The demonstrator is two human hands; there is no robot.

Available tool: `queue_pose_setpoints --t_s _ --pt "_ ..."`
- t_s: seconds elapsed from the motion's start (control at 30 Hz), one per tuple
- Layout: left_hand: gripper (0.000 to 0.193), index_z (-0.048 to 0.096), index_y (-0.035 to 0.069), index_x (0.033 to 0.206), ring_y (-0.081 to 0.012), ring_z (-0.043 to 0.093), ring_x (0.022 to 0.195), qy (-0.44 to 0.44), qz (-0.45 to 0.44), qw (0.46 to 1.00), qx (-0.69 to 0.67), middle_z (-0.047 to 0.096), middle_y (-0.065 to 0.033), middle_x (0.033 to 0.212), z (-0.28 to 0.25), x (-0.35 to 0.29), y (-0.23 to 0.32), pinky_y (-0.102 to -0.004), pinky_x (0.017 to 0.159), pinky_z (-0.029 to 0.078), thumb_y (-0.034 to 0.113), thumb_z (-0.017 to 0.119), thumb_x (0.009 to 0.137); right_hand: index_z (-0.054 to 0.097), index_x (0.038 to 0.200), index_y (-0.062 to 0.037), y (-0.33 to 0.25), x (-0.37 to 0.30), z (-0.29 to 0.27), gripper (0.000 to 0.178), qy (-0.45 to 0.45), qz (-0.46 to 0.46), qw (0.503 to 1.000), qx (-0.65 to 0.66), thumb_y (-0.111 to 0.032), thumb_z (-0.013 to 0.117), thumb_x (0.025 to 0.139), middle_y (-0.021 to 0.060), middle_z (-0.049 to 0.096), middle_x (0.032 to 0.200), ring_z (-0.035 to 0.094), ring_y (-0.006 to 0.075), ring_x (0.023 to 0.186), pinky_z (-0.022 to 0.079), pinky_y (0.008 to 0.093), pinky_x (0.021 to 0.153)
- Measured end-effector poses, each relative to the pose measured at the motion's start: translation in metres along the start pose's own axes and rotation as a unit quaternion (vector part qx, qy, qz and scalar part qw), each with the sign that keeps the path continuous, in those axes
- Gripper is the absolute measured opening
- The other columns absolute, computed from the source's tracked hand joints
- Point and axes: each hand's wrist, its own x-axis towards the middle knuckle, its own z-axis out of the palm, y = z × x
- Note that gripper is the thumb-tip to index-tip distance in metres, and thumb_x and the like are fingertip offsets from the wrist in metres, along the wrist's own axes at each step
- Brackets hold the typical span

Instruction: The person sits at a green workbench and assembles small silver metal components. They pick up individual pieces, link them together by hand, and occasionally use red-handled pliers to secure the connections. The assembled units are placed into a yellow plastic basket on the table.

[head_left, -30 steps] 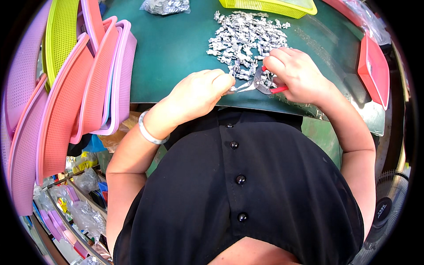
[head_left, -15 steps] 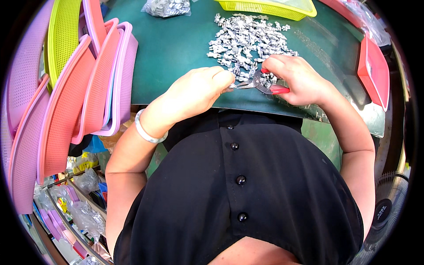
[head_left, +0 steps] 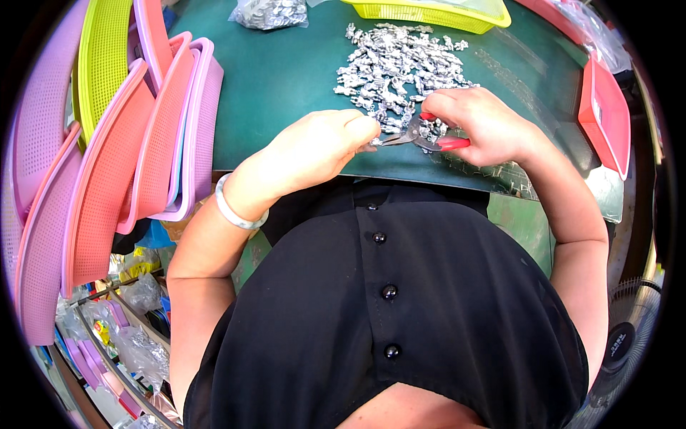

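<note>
My right hand [head_left: 482, 129] is closed round the red handles of a pair of pliers [head_left: 414, 134], whose pointed jaws aim left. At the tips of those jaws, my left hand [head_left: 325, 143] pinches a small silvery metal piece [head_left: 374, 142], mostly covered by the fingers. Just beyond both hands, a heap of small silver metal figures [head_left: 400, 68] is spread on the green table [head_left: 279, 79]. Some of the figures lie under and behind the pliers.
At the left stand several stacked plastic baskets [head_left: 107, 179] in pink, purple and green. Along the far edge are a yellow-green basket [head_left: 429, 13] and a clear bag of metal parts [head_left: 270, 13]. A red tray [head_left: 606, 118] sits right; a fan [head_left: 625, 343] stands lower right.
Both hands and the pliers stay in nearly the same place, with only a slight shift. The small piece remains pinched at the jaw tips.
</note>
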Motion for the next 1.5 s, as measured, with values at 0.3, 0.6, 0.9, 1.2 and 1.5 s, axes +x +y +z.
queue_pose_setpoints --t_s 0.3,0.6,0.9,1.2,1.5 --pt "0.017 0.049 0.004 0.088 -0.0295 0.055 0.068 -0.01 -0.004 1.0 0.021 0.053 -0.012 0.072 -0.006 0.003 0.001 -0.0358 0.059 0.044 0.001 0.057 0.073 0.047 0.098 -0.0054 0.002 0.0 -0.001 0.035 -0.003 0.004 1.0 0.011 -0.014 0.064 0.069 0.0125 0.056 0.088 0.055 0.0333 0.083 0.042 0.0416 0.065" --pt "0.016 0.049 0.004 0.088 -0.0315 0.056 0.07 -0.038 -0.022 0.999 0.022 0.054 -0.0125 0.073 -0.008 0.003 0.001 -0.0372 0.061 0.045 0.001 0.055 0.074 0.048 0.092 -0.0042 -0.002 0.002 -0.003 0.031 0.025 -0.015 0.999 -0.029 -0.009 0.063 0.065 0.0127 0.055 0.081 0.055 0.033 0.079 0.043 0.041 0.064" --pt "0.017 0.051 0.003 0.088 -0.0305 0.057 0.071 -0.066 -0.033 0.997 0.036 0.056 -0.0115 0.074 -0.007 0.003 0.002 -0.0366 0.062 0.046 0.0 0.055 0.072 0.047 0.087 -0.0035 -0.007 0.004 -0.004 0.03 0.019 0.003 0.998 -0.067 -0.002 0.061 0.061 0.0121 0.053 0.076 0.054 0.0335 0.075 0.042 0.0412 0.061" --pt "0.022 0.055 0.004 0.1 -0.0256 0.051 0.067 0.029 0.002 0.997 -0.065 0.05 -0.0095 0.075 -0.004 -0.001 -0.004 -0.0321 0.06 0.043 0.013 0.06 0.08 0.048 0.086 -0.0027 -0.003 0.008 -0.005 0.028 -0.001 0.023 1.0 0.011 -0.005 0.062 0.062 0.0139 0.056 0.076 0.054 0.0347 0.074 0.04 0.0417 0.06" --pt "0.018 0.053 -0.002 0.095 -0.0258 0.049 0.065 0.111 0.039 0.986 -0.115 0.048 -0.0105 0.073 0.012 -0.003 0.0 -0.0321 0.06 0.041 0.013 0.055 0.084 0.048 0.085 -0.0036 0.001 0.008 0.0 0.028 -0.032 0.033 0.992 0.116 -0.008 0.063 0.062 0.0115 0.052 0.067 0.051 0.0318 0.063 0.038 0.0379 0.055"
